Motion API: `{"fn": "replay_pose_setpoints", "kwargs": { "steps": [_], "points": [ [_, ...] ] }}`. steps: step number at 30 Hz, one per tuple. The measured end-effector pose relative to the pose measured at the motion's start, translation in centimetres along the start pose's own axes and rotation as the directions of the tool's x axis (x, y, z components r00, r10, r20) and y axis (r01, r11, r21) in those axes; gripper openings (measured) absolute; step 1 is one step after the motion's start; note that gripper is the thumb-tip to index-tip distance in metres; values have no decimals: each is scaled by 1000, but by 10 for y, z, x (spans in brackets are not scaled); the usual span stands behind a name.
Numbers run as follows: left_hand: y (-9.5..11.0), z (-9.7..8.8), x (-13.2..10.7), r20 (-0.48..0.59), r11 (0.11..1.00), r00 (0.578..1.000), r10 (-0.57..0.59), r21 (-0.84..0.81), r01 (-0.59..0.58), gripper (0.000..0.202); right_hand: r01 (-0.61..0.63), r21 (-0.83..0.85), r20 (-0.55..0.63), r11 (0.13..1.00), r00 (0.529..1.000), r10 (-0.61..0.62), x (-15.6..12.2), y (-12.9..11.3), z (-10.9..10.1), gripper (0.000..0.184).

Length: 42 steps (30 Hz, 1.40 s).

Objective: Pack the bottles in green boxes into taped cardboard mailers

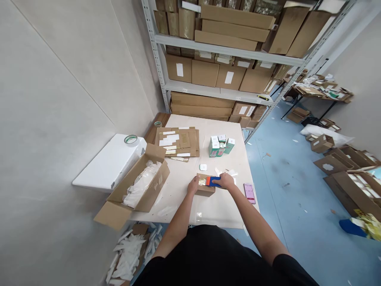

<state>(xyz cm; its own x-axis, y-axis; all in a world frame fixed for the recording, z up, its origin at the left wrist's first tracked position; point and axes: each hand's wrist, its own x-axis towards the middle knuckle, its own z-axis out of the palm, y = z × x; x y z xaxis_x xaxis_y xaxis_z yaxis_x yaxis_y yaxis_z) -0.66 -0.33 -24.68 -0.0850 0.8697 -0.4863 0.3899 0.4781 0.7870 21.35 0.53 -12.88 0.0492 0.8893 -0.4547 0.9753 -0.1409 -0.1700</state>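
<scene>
Boxy, glossy-topped cardboard carton (205, 192) — blue-orange tool (212, 182) above.

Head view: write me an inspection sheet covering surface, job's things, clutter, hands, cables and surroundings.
Surface: pale table, bearing scraps near its right edge.
Job's things: small box with shiny tape on top; blue tool with an orange end, against it.
Clutter: flat cardboard, green-white cartons, phone, white scraps.
Hands: left hand holds the small box's left end; right hand grips the blue tool.
Cables: nothing seen.
Surroundings: loaded shelves beyond the table; open box of white packing at left; blue floor with litter at right.
</scene>
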Motion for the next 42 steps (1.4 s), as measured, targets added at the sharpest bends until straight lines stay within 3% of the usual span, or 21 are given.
{"fn": "replay_pose_setpoints", "kwargs": {
  "steps": [8,13,19,23,28,32,37,39,42],
  "points": [
    [4,19,0,-14,981,995,100,171,-97,68,-19,81,39,996,999,16,-3,35,-8,55],
    [7,39,0,0,979,994,105,176,-104,66,-33,113,41,993,999,28,-8,65,-11,53],
    [11,42,3,1,976,994,106,194,-104,68,-252,155,-39,955,965,261,-28,127,-12,45],
    [13,42,6,-10,971,996,84,226,-80,67,-275,167,-49,947,957,287,-40,149,-6,47],
    [12,41,6,3,970,997,79,228,-77,66,-284,114,10,952,958,285,-35,142,-2,53],
    [11,41,4,9,968,997,72,242,-72,68,-302,52,-28,952,952,304,-21,110,10,52],
    [11,40,5,11,966,998,54,254,-55,71,-217,-9,60,976,974,217,-12,62,58,31],
    [12,39,7,22,966,998,51,255,-55,72,-222,19,86,975,972,220,-15,61,84,31],
    [13,38,10,20,964,999,51,259,-54,73,-348,127,64,929,937,343,-24,82,120,45]
  ]
}}
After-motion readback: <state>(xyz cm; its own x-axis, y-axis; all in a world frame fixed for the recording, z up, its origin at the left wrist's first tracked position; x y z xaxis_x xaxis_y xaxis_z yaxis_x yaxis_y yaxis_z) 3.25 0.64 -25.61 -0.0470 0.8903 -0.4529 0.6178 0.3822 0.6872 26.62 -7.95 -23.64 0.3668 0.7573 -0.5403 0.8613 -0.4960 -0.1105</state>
